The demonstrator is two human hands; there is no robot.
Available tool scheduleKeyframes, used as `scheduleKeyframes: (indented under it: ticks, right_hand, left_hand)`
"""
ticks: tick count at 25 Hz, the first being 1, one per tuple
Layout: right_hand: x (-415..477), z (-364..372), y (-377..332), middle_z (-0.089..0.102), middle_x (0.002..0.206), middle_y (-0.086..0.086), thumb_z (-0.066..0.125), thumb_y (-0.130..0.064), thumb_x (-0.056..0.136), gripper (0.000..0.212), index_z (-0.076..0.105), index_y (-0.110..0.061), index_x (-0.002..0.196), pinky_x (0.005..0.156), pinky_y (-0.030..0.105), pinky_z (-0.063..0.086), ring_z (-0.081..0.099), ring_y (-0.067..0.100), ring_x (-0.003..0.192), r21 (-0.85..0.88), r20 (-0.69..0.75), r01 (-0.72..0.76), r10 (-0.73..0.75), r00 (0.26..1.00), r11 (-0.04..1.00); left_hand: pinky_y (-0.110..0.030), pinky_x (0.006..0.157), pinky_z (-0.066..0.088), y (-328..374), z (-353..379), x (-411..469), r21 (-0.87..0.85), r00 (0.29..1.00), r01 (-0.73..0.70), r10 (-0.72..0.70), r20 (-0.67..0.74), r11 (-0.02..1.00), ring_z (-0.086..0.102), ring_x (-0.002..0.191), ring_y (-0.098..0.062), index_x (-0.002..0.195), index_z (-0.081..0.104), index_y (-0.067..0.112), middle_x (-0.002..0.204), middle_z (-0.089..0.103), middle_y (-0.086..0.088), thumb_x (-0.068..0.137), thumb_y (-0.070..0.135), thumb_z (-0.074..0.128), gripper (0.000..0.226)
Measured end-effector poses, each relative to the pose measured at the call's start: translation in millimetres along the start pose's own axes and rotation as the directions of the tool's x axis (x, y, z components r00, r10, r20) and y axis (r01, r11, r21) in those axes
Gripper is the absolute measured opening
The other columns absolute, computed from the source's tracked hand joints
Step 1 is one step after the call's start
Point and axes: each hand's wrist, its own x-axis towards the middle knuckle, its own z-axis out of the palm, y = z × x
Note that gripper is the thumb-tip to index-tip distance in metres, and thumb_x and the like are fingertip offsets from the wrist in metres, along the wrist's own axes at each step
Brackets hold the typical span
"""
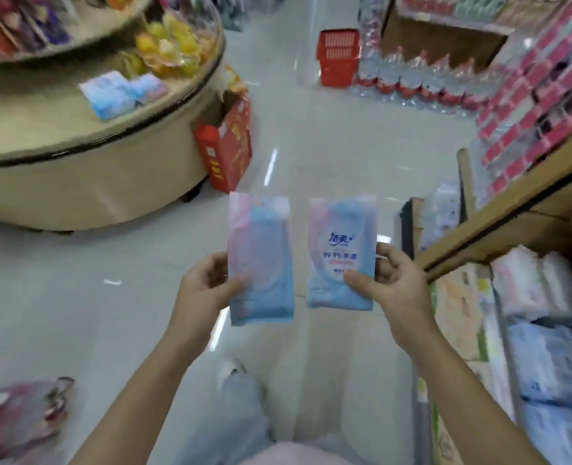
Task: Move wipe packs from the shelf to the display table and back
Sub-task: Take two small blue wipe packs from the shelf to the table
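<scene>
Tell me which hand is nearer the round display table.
Left. The left hand holds its pack on the side toward the round display table; the right hand is farther, beside the shelf.

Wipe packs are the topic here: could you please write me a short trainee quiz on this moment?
1. True or false: each hand holds one wipe pack.
2. Which pack shows readable print? A) left hand's B) right hand's
3. Where do other wipe packs already lie?

Key:
1. True: left hand grips the left pack, right hand the right pack.
2. B.
3. On the round display table, as packs on the table.
</scene>
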Motion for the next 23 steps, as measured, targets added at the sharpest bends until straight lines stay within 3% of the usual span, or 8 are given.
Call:
scheduleKeyframes:
  ticks: [4, 8, 14, 18, 23]
  right_hand:
    - [64.7, 118.4, 1.9, 0.076, 0.088, 0.004, 0.081, -0.007, 0.060, 0.051, 0.058, -0.008, 0.106, 0.064, 0.026, 0.057, 0.072, 0.017, 0.078, -0.075, 0.240, -0.042, 0.059, 0.969, 0.996]
    - [109.5, 215.0, 4.0, 0.076, 0.089, 0.006, 0.083, -0.004, 0.059, 0.049, 0.060, -0.007, 0.102, 0.063, 0.025, 0.057, 0.072, 0.020, 0.079, -0.095, 0.383, -0.089, 0.119, 0.916, 0.991]
    - [192.3, 311.9, 5.1, 0.074, 0.093, 0.011, 0.086, -0.006, 0.055, 0.055, 0.061, -0.006, 0.105, 0.070, 0.031, 0.059, 0.071, 0.024, 0.083, -0.150, 0.491, -0.125, 0.183, 0.852, 0.981]
    - [284.6, 371.0, -6.2, 0.075, 0.092, 0.007, 0.077, 0.001, 0.067, 0.042, 0.061, -0.009, 0.104, 0.071, 0.030, 0.060, 0.072, 0.022, 0.084, -0.183, 0.531, -0.091, 0.176, 0.829, 0.979]
    - [393.2, 461.6, -51.7, 0.074, 0.099, 0.005, 0.076, 0.000, 0.069, 0.042, 0.059, -0.008, 0.107, 0.073, 0.032, 0.060, 0.072, 0.019, 0.087, -0.223, 0.637, -0.006, 0.150, 0.756, 0.975]
  left_hand:
    - [-0.021, 0.064, 0.055, 11.1, -106.2, 34.3, -0.036, 0.974, 0.019, -0.027, -0.226, 0.999, 0.069, 0.085, -0.017, 0.102, 0.066, 0.013, 0.094, 0.074, -0.002, 0.079, 0.002, 0.066, 0.026]
    - [-0.023, 0.065, 0.056, 42.7, -190.8, 71.4, -0.043, 0.926, 0.006, -0.021, -0.377, 0.999, 0.069, 0.088, -0.020, 0.108, 0.064, 0.011, 0.101, 0.073, -0.006, 0.081, 0.004, 0.066, 0.028]
    - [-0.028, 0.067, 0.057, 75.7, -265.6, 151.5, -0.063, 0.859, 0.005, -0.037, -0.510, 0.998, 0.070, 0.090, -0.021, 0.111, 0.063, 0.010, 0.102, 0.073, -0.005, 0.083, 0.005, 0.065, 0.029]
    - [-0.030, 0.069, 0.057, 93.3, -298.6, 228.5, -0.092, 0.807, 0.005, -0.059, -0.588, 0.996, 0.070, 0.085, -0.017, 0.112, 0.062, 0.009, 0.101, 0.073, -0.004, 0.083, 0.005, 0.065, 0.030]
    - [-0.027, 0.066, 0.055, 116.1, -327.9, 311.8, -0.175, 0.759, 0.014, -0.125, -0.639, 0.984, 0.070, 0.080, -0.014, 0.109, 0.062, 0.013, 0.099, 0.073, -0.003, 0.082, 0.005, 0.065, 0.028]
